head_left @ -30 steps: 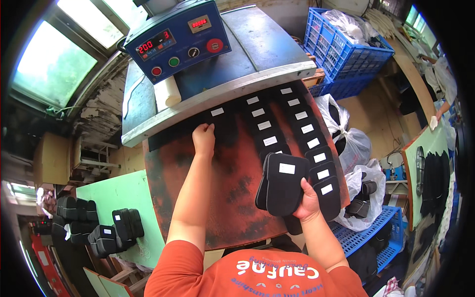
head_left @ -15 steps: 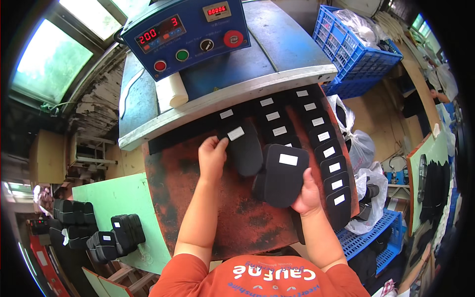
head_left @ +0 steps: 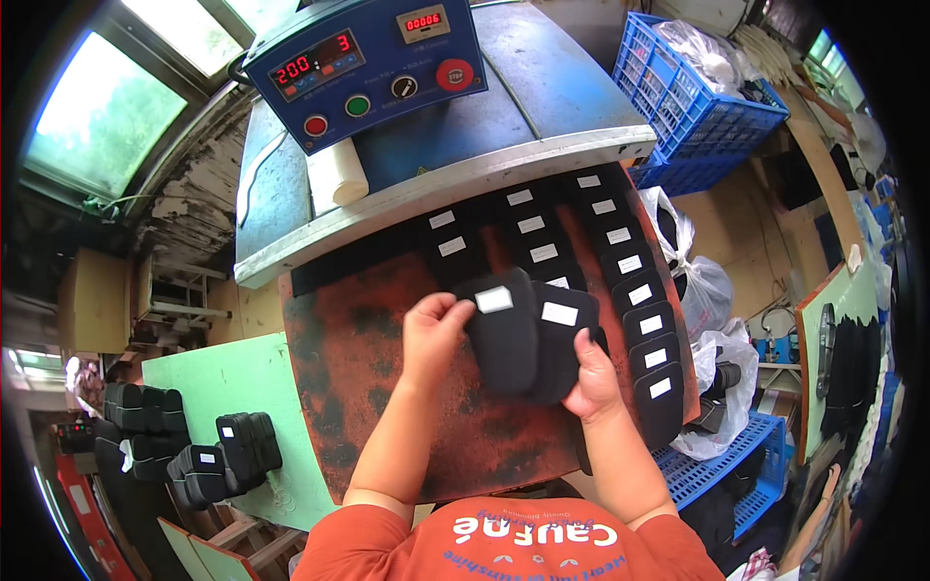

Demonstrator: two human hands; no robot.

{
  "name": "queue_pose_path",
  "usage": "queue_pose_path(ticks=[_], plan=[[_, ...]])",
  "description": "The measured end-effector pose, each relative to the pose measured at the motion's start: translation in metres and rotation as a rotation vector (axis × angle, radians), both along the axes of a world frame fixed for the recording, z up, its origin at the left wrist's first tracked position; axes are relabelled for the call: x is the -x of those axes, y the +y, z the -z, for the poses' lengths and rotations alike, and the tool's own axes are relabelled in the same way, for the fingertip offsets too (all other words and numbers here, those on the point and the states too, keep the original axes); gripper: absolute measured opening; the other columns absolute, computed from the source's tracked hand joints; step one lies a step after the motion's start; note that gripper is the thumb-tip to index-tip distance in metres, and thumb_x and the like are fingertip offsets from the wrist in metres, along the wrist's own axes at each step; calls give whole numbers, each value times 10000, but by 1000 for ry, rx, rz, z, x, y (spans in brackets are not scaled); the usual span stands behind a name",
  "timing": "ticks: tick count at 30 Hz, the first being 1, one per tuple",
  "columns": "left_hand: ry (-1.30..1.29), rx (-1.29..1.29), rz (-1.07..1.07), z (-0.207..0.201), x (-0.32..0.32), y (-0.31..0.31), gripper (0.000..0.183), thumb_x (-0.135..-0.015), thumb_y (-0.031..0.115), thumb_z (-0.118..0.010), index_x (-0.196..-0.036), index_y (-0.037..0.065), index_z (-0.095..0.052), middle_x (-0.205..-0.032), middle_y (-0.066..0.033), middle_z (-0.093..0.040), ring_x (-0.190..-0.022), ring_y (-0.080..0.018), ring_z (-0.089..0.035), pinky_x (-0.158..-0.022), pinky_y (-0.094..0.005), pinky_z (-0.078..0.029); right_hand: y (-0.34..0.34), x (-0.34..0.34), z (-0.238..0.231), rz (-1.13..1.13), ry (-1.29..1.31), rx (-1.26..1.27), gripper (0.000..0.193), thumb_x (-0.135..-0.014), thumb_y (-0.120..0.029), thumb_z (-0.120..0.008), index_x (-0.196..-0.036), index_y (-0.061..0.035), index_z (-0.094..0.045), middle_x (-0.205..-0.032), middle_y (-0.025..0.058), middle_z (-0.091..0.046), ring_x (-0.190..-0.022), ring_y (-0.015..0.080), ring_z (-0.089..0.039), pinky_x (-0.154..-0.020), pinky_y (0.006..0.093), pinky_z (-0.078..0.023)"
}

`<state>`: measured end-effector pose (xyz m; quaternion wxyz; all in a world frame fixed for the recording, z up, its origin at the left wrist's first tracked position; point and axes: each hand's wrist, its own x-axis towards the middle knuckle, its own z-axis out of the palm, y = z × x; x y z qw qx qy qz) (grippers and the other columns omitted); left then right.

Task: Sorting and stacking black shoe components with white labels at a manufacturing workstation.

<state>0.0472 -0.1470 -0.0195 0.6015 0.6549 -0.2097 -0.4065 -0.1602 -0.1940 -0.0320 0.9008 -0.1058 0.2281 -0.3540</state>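
My left hand (head_left: 433, 334) pinches the upper left edge of a black rounded pad (head_left: 505, 347) with a white label. That pad overlaps a small stack of matching black pads (head_left: 559, 351), which my right hand (head_left: 593, 382) holds from the right with its thumb on top. Below them is a reddish-brown, dark-stained work surface (head_left: 378, 387). Overlapping labelled pads lie on it in rows: a short left row (head_left: 452, 261), a middle row (head_left: 532, 241) partly hidden by the held pads, and a long right row (head_left: 650, 339).
A blue machine with a control box (head_left: 368, 77) and a pale front bar (head_left: 446, 198) stands beyond the pads. Blue crates (head_left: 693, 107) and plastic bags (head_left: 705, 290) are on the right. A green board (head_left: 232, 387) at left carries stacked black pads (head_left: 249, 450).
A second labelled pad now lies in the left row. My left hand has moved right and nearer, and pinches a pad over the stack. My right hand has shifted slightly left.
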Motion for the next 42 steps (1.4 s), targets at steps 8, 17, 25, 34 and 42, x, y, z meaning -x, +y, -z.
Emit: queue_pose_path(ticks=[8, 17, 25, 34, 42], plan=[[-763, -132, -120, 31, -34, -11, 214, -797, 107, -663, -918, -57, -600, -710, -70, -590, -565, -109, -522, -522, -273, -440, 0, 23, -10, 28, 55, 83, 417, -882, -165, -572, -1258, -39, -444, -1204, 108, -532, -1103, 248, -532, -948, 401, -435], [389, 43, 223, 1, 30, 30, 108, -862, 100, -598, -932, 27, -634, -700, 11, -590, -519, -38, -479, -483, -176, -396, 14, 19, -7, -197, -8, 67, 394, -924, -210, -505, -1261, -17, -435, -1203, 97, -531, -1111, 217, -524, -953, 375, -430], [325, 95, 59, -3, 16, 33, 85, -880, 78, -547, -914, 14, -592, -684, 24, -570, -490, -22, -449, -446, -151, -359, 11, 44, 1, -143, -114, 99, 533, -901, -275, -518, -1330, -9, -349, -1284, 186, -468, -1178, 322, -478, -995, 458, -385], [627, 304, 131, -29, -2, 60, 132, -894, 88, -531, -981, 3, -583, -747, 1, -594, -503, -11, -441, -440, -143, -360, 14, 46, -21, -105, -78, 148, 564, -887, -244, -532, -1343, 10, -319, -1288, 219, -452, -1196, 392, -445, -984, 470, -396], [-724, 138, 92, -28, 78, 47, 194, -822, 11, -601, -1011, -34, -597, -802, -55, -575, -661, -129, -544, -621, -240, -461, 51, 23, 10, -239, -380, -107, 808, -770, -263, -677, -1413, -149, -201, -1287, 128, -447, -1142, 271, -501, -941, 421, -443]])
